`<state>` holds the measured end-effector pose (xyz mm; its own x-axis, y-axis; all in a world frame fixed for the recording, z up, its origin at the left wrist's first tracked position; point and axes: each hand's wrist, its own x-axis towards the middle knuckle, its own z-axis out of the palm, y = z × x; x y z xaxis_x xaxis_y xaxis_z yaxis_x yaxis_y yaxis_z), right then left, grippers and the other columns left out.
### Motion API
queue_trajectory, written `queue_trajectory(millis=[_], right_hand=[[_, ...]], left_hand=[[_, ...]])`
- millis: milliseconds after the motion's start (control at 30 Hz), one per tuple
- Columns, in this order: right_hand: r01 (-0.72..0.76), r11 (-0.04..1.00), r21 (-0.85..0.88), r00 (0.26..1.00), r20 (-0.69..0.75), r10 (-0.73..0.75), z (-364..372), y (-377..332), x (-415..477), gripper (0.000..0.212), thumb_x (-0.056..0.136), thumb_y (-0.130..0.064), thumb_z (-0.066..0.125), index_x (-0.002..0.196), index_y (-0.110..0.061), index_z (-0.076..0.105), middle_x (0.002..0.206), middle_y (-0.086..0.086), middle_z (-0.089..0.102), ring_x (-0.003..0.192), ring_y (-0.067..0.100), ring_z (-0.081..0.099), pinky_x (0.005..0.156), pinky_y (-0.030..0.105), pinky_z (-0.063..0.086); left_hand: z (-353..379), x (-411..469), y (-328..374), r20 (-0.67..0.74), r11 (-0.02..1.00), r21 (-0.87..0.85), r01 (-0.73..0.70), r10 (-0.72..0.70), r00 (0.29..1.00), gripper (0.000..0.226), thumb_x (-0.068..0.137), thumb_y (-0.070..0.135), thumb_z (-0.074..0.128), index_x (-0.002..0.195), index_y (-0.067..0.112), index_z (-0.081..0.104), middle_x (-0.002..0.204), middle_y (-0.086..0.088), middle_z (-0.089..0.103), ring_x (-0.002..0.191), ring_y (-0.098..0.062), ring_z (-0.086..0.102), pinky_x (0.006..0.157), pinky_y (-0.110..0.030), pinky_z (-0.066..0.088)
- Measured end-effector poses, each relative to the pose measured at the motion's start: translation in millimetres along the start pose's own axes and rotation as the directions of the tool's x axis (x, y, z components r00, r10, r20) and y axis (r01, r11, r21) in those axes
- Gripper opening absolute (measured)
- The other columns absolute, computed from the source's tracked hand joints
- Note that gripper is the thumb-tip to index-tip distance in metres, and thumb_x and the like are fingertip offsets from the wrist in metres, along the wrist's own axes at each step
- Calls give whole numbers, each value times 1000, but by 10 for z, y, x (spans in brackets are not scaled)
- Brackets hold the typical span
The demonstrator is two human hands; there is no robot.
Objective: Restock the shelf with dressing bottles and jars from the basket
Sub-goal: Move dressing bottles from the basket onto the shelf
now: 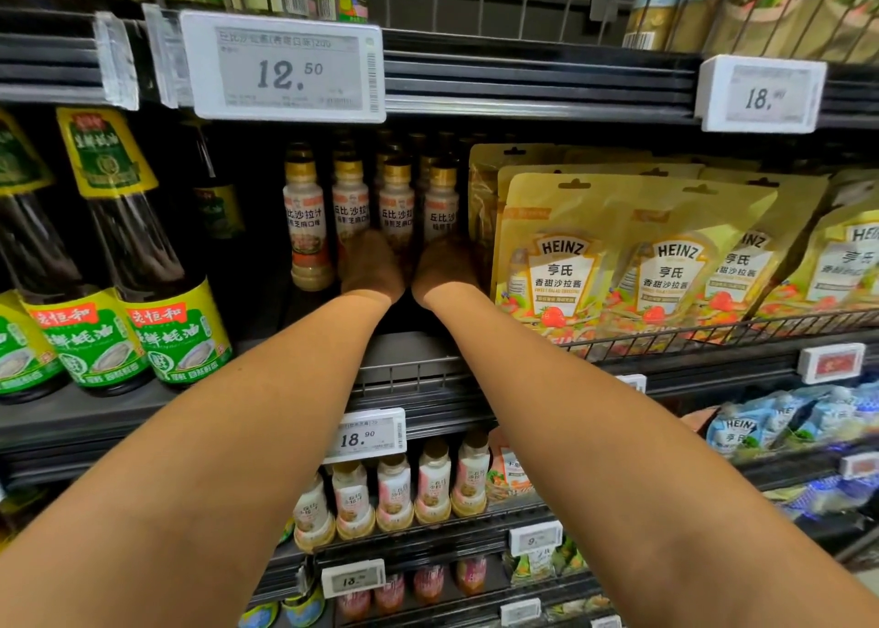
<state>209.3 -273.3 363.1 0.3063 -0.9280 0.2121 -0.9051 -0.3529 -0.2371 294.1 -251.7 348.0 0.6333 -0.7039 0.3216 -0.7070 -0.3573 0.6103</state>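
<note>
At far left I see dark glass sauce bottles with green-and-yellow labels. Next to them, set back on the black metal shelf, stands a row of small pale dressing bottles with gold caps. The left hand lies against the lower halves of the middle bottles. The right hand is just beside it at the rightmost one. Their fingers are lost in shadow, so I cannot tell whether either hand grips. Yellow Heinz dressing pouches lean on the right.
</note>
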Motion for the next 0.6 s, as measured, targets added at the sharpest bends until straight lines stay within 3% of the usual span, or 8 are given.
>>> queue_trajectory(millis=[233,333,400,500,600], right_hand=[[64,997,39,996,58,-66,-69,31,-59,49,99,-15,53,145,-1,41,149,21,42,138,34,42,112,38,35],[98,985,142,991,71,-109,-88,37,-103,42,99,-13,52,140,-3,50,145,18,48,133,32,48,107,34,39],[97,968,231,989,89,-120,-118,36,-143,40,100,-16,53,138,-3,52,143,18,51,130,32,51,103,32,42],[77,931,357,990,85,-115,-160,48,-226,38,101,-18,52,136,-3,54,141,17,54,127,32,55,99,31,45],[43,880,472,995,62,-81,-179,103,-362,34,103,-22,47,130,-5,59,133,16,60,120,32,59,91,30,46]], left_hand=[[-57,-17,-15,99,1000,-8,7,-6,995,39,95,40,61,116,7,63,120,-17,64,108,-33,62,87,-37,49],[-126,-36,-14,108,999,-37,22,-18,994,19,94,38,61,90,19,60,102,-10,64,77,-21,58,67,-29,41],[-194,-46,-51,140,996,-87,20,-8,990,18,91,36,64,86,19,62,95,-3,63,67,-14,52,63,-26,40],[-306,-130,-103,192,969,-247,-2,51,980,11,87,35,67,88,24,69,93,2,69,78,-14,62,69,-30,53],[-421,-262,-101,153,914,-406,21,45,987,6,89,27,68,90,30,63,105,-1,70,97,-23,66,88,-41,56]])
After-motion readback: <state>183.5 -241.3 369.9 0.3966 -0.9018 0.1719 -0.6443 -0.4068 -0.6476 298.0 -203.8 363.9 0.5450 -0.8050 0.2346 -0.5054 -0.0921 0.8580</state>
